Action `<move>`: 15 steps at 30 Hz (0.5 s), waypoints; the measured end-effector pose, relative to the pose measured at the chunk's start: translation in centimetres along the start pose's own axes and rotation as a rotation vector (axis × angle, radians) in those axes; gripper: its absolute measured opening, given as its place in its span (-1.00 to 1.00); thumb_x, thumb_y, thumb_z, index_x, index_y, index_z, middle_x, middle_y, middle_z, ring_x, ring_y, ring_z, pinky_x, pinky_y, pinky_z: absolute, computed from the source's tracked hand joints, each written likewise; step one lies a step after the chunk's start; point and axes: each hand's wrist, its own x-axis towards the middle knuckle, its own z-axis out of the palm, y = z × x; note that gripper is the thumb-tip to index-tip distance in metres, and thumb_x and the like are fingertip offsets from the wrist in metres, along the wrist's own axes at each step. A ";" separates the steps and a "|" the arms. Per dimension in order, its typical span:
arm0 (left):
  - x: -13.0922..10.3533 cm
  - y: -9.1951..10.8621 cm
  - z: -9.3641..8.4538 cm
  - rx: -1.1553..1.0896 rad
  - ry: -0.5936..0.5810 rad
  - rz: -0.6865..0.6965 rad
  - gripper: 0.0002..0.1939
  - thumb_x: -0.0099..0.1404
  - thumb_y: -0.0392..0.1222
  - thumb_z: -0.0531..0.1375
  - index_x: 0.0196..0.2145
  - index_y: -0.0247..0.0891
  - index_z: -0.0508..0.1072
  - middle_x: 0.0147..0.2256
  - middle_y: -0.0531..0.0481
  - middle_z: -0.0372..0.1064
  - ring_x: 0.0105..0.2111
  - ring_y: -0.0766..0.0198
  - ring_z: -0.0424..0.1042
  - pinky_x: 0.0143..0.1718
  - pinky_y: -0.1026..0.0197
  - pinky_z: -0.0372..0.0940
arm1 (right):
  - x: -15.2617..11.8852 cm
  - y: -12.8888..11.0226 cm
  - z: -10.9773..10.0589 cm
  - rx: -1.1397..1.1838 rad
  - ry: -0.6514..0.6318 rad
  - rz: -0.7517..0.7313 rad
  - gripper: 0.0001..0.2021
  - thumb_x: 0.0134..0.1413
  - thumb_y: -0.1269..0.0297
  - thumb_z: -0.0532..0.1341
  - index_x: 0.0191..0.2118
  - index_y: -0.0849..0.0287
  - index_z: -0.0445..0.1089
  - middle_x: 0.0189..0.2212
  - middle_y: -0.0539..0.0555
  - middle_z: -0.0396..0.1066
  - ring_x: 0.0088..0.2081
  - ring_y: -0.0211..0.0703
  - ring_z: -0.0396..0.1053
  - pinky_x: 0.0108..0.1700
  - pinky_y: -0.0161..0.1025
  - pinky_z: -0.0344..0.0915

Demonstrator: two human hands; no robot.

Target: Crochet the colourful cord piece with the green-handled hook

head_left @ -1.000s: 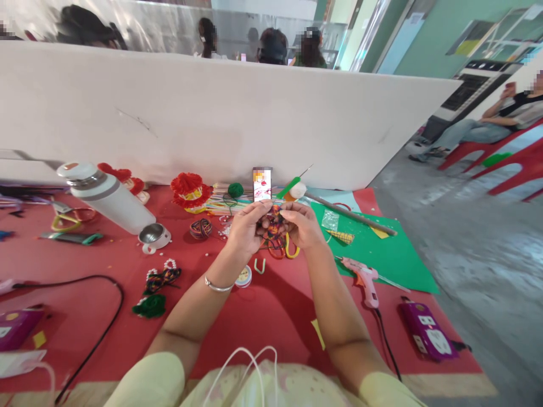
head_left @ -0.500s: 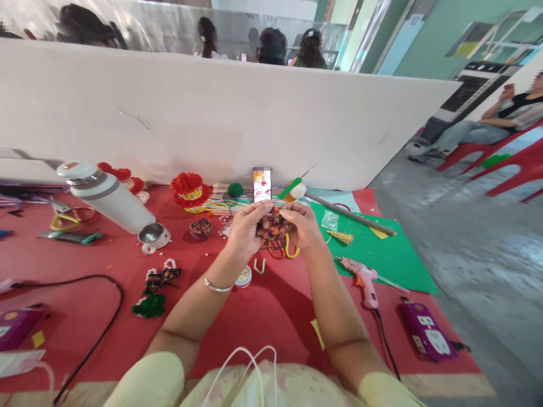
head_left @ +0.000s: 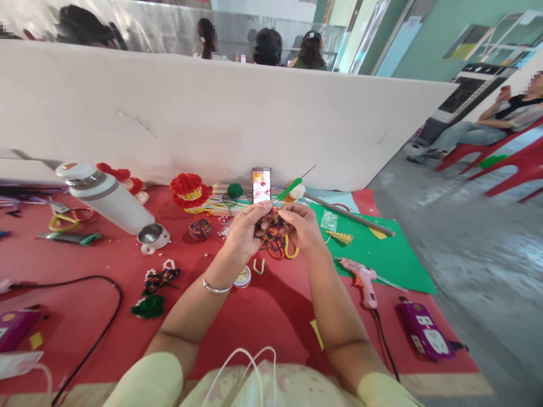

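My left hand (head_left: 247,229) and my right hand (head_left: 302,225) meet at the middle of the table, both closed on a piece of multicoloured yarn (head_left: 274,221). Thumbs and fingertips pinch it from either side, hiding much of it. Just beyond them a phone (head_left: 262,186) stands upright with a lit screen. Scissors with a yellow and orange handle (head_left: 291,249) lie under the yarn. A green-handled tool (head_left: 291,188) with a thin metal tip is behind my right hand. To the left sits a multicoloured yarn ball (head_left: 199,228).
On the red table (head_left: 263,316) are a white flask (head_left: 111,199), a metal cup (head_left: 153,238), beaded yarn bows (head_left: 162,277) and a green yarn ball (head_left: 235,190). A pink glue gun (head_left: 360,278) and purple power box (head_left: 425,329) lie right. A white board (head_left: 237,118) stands behind.
The camera view has shifted very slightly. My fingers have moved a little closer around the yarn, and both hands still hold it in the same place.
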 end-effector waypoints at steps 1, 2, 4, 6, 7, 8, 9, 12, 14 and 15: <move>0.0 -0.1 0.0 0.007 0.009 0.015 -0.68 -0.05 -0.14 0.56 -0.41 -0.31 0.57 -0.56 0.15 0.30 -0.65 0.53 0.17 -0.68 0.39 -0.16 | 0.0 0.0 0.0 -0.008 0.004 -0.003 -0.68 -0.20 0.03 0.54 -0.47 0.12 0.50 -0.64 -0.13 0.37 -0.68 -0.38 0.26 -0.64 -0.38 0.32; 0.0 -0.1 0.0 0.015 0.018 0.030 -0.68 -0.05 -0.14 0.56 -0.40 -0.31 0.58 -0.56 0.14 0.31 -0.65 0.52 0.18 -0.68 0.38 -0.15 | 0.0 0.1 -0.1 -0.014 0.005 -0.007 -0.67 -0.20 0.02 0.54 -0.47 0.12 0.49 -0.63 -0.12 0.38 -0.67 -0.37 0.27 -0.64 -0.38 0.32; 0.0 -0.2 -0.1 0.026 0.031 0.052 -0.69 -0.04 -0.13 0.55 -0.39 -0.30 0.60 -0.57 0.13 0.33 -0.65 0.50 0.20 -0.68 0.37 -0.14 | 0.1 0.3 -0.2 -0.015 0.001 -0.009 -0.67 -0.18 0.02 0.54 -0.47 0.12 0.49 -0.63 -0.12 0.38 -0.66 -0.37 0.28 -0.63 -0.38 0.33; 0.0 -0.3 -0.1 0.029 0.030 0.058 -0.70 -0.03 -0.12 0.55 -0.40 -0.30 0.61 -0.59 0.12 0.32 -0.66 0.49 0.20 -0.68 0.36 -0.13 | 0.2 0.4 -0.3 -0.008 -0.008 -0.005 -0.69 -0.17 0.03 0.53 -0.46 0.11 0.50 -0.65 -0.13 0.36 -0.67 -0.37 0.27 -0.63 -0.37 0.33; 0.0 -0.3 -0.1 0.026 0.029 0.056 -0.70 -0.04 -0.12 0.56 -0.41 -0.30 0.61 -0.60 0.13 0.31 -0.66 0.49 0.20 -0.68 0.37 -0.13 | 0.2 0.5 -0.4 -0.006 -0.010 -0.003 -0.69 -0.17 0.04 0.53 -0.46 0.11 0.50 -0.65 -0.13 0.36 -0.68 -0.36 0.27 -0.63 -0.37 0.34; 0.0 -0.3 -0.1 0.021 0.027 0.055 -0.70 -0.04 -0.12 0.56 -0.41 -0.30 0.61 -0.61 0.13 0.31 -0.66 0.50 0.20 -0.68 0.37 -0.13 | 0.3 0.5 -0.4 -0.005 -0.012 -0.002 -0.69 -0.16 0.04 0.53 -0.46 0.11 0.50 -0.65 -0.13 0.36 -0.68 -0.36 0.27 -0.63 -0.36 0.35; 0.0 -0.3 -0.1 0.017 0.026 0.054 -0.69 -0.04 -0.12 0.56 -0.42 -0.30 0.60 -0.61 0.13 0.31 -0.67 0.50 0.20 -0.68 0.38 -0.13 | 0.3 0.5 -0.4 -0.005 -0.010 -0.001 -0.69 -0.16 0.03 0.53 -0.46 0.10 0.51 -0.66 -0.13 0.36 -0.67 -0.35 0.28 -0.63 -0.36 0.35; 0.0 -0.3 -0.1 0.016 0.024 0.059 -0.68 -0.04 -0.11 0.57 -0.41 -0.31 0.61 -0.61 0.13 0.32 -0.67 0.50 0.23 -0.69 0.39 -0.11 | 0.3 0.6 -0.3 -0.004 0.000 -0.007 -0.68 -0.15 0.01 0.54 -0.45 0.11 0.52 -0.66 -0.12 0.36 -0.67 -0.35 0.28 -0.64 -0.38 0.35; -0.1 -0.3 -0.1 0.022 0.022 0.068 -0.69 -0.03 -0.11 0.57 -0.39 -0.31 0.63 -0.60 0.13 0.34 -0.67 0.50 0.24 -0.69 0.40 -0.09 | 0.3 0.6 -0.3 0.002 0.009 -0.017 -0.67 -0.16 0.01 0.55 -0.46 0.13 0.52 -0.65 -0.12 0.37 -0.67 -0.36 0.27 -0.65 -0.39 0.34; -0.1 -0.3 -0.1 0.025 0.022 0.071 -0.69 -0.02 -0.11 0.57 -0.39 -0.31 0.63 -0.60 0.13 0.35 -0.67 0.50 0.25 -0.69 0.40 -0.09 | 0.3 0.7 -0.2 0.006 0.013 -0.023 -0.67 -0.17 0.02 0.55 -0.47 0.13 0.52 -0.65 -0.12 0.38 -0.67 -0.37 0.26 -0.66 -0.39 0.33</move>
